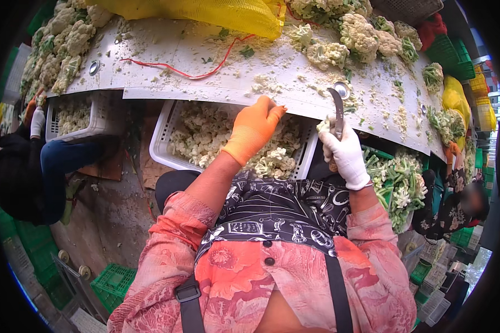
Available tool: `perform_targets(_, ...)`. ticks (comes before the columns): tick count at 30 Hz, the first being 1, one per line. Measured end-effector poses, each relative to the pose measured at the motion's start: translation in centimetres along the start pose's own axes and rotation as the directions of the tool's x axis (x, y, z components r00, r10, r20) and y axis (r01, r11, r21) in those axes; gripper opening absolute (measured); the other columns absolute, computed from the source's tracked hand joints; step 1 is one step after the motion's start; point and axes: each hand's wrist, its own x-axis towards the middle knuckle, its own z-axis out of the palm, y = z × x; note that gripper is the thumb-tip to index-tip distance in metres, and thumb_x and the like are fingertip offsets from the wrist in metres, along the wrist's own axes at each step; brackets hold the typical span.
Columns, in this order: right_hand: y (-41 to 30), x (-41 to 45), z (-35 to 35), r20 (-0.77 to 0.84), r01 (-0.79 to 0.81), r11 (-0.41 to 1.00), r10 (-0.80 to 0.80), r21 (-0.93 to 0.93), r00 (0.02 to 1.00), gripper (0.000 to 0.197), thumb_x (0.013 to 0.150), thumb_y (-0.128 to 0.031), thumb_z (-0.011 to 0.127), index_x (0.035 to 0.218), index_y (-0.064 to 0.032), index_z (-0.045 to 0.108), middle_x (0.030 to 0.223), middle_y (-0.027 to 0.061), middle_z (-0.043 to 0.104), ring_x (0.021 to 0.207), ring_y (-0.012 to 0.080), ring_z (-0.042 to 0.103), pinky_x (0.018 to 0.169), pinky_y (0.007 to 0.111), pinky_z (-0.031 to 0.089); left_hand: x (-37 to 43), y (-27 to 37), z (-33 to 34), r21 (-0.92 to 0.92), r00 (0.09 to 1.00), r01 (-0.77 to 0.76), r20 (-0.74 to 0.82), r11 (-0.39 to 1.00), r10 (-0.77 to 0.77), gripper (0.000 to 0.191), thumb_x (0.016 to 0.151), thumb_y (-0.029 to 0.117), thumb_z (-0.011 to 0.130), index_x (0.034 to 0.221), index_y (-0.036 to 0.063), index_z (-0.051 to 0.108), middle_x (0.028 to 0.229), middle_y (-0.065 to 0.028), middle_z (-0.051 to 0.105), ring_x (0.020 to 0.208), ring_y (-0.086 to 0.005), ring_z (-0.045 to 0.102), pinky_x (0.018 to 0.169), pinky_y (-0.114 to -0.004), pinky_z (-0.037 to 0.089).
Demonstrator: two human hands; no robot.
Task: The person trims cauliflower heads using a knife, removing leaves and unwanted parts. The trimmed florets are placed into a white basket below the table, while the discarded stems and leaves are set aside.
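My left hand (254, 129), in an orange glove, is above a white plastic crate (159, 139) by the table edge. Its fingers are bent with the tips close together; whether they pinch anything is hidden. Cut cauliflower florets (204, 145) fill much of the crate. In a white glove, my right hand (345, 150) grips a knife (338, 109) with a curved blade, pointing up. A small pale piece of cauliflower (323, 125) sits at the thumb side of that hand, beside the blade.
The white table (183, 50) carries crumbs, a red string (200, 77), a yellow mesh bag (200, 14) and cauliflower heads (358, 35). Trimmed stalks and leaves (400, 191) are heaped at my right. People (16, 175) sit at both sides. A green crate (113, 285) stands behind me.
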Motion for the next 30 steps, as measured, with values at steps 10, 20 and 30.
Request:
perform_targets(10, 10.5, -8.9, -22.0, -0.534, -0.392, 0.677, -0.001, -0.623, 0.846, 0.057, 0.086, -0.021, 0.074, 0.135, 0.0033, 0.057, 0.115, 0.0193, 0.072, 0.102, 0.0261, 0.069, 0.092, 0.037, 0.051, 6.3, -4.6, 1.6, 0.531, 0.870, -0.451, 0.082, 0.717, 0.486, 0.038, 0.084, 0.025, 0.075, 0.116, 0.0081, 0.066, 0.131, -0.0103, 0.060, 0.125, -0.0360, 0.050, 0.108, -0.048, 0.040)
perform_targets(20, 3.2, 21.0, -7.5, -0.208, 0.185, 0.777, -0.376, -0.602, 0.903, 0.040, 0.089, -0.028, 0.071, 0.121, -0.0043, 0.066, 0.108, 0.0177, 0.069, 0.096, 0.0330, 0.069, 0.086, 0.041, 0.053, -0.8, 1.2, -0.8, 0.006, 0.978, -0.184, 0.104, 0.983, 0.182, 0.036, 0.093, 0.021, 0.069, 0.124, 0.0027, 0.066, 0.122, -0.0169, 0.068, 0.114, -0.0338, 0.065, 0.100, -0.038, 0.050)
perform_targets(30, 0.3, 25.8, -2.2, -0.164, 0.097, 0.758, -0.261, -0.645, 0.951, 0.026, 0.088, -0.023, 0.073, 0.109, -0.0066, 0.067, 0.086, 0.0100, 0.070, 0.081, 0.0240, 0.069, 0.071, 0.037, 0.056, 2.1, 0.3, -0.7, -0.261, 0.994, 0.066, 0.100, 0.963, -0.041, 0.040, 0.099, 0.024, 0.064, 0.131, -0.0010, 0.063, 0.121, -0.0142, 0.071, 0.111, -0.0182, 0.066, 0.097, -0.030, 0.050)
